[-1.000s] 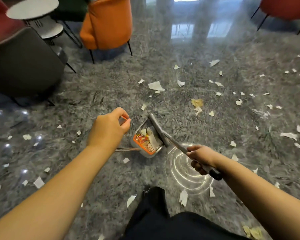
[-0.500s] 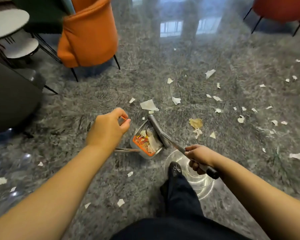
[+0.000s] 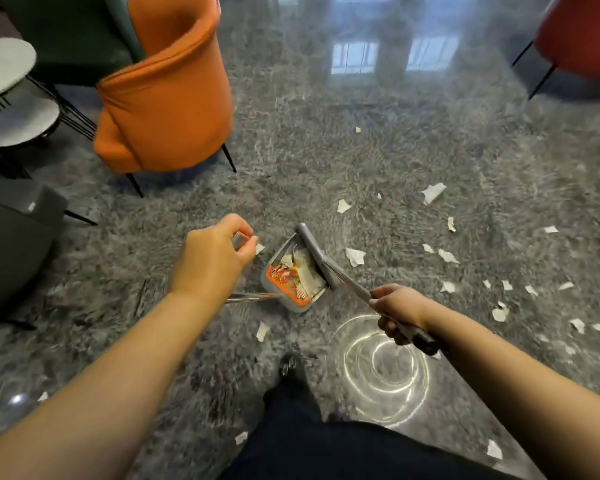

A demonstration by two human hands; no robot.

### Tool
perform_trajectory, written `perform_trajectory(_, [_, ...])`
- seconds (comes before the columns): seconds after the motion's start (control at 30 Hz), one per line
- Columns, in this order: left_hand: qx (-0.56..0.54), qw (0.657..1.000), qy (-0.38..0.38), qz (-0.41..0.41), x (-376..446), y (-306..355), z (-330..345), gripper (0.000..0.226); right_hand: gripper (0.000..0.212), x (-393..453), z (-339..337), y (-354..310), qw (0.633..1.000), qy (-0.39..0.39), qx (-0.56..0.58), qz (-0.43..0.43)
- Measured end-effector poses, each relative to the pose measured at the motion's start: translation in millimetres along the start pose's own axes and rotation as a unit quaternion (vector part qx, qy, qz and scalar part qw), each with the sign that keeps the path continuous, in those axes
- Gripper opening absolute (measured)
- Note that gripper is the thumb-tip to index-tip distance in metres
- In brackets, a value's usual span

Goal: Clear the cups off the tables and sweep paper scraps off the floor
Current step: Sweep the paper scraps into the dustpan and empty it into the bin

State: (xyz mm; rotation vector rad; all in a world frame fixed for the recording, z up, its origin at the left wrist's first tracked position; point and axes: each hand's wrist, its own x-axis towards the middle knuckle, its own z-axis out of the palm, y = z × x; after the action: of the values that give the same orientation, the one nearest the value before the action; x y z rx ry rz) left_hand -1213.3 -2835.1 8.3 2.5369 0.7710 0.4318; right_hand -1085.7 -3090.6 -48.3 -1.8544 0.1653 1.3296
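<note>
Head camera looks steeply down at floor (image 3: pixel 326 161)

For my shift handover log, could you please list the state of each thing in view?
left hand: grips the dustpan handle
right hand: grips the broom handle
dustpan: on the floor, holding scraps
broom: head at the dustpan's mouth
paper scraps: many lie unswept

Lounge: orange armchair (image 3: pixel 167 95), round side tables (image 3: pixel 4 69).
</note>
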Motion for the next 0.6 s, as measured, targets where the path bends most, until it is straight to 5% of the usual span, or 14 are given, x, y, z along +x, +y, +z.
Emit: perform_trajectory(0.6, [-0.011, 0.999, -0.019, 0.03, 379.4, -28.8, 47.7, 0.008, 0.025, 205.8, -63.4, -307.1, 1.0, 0.024, 0.001, -0.001])
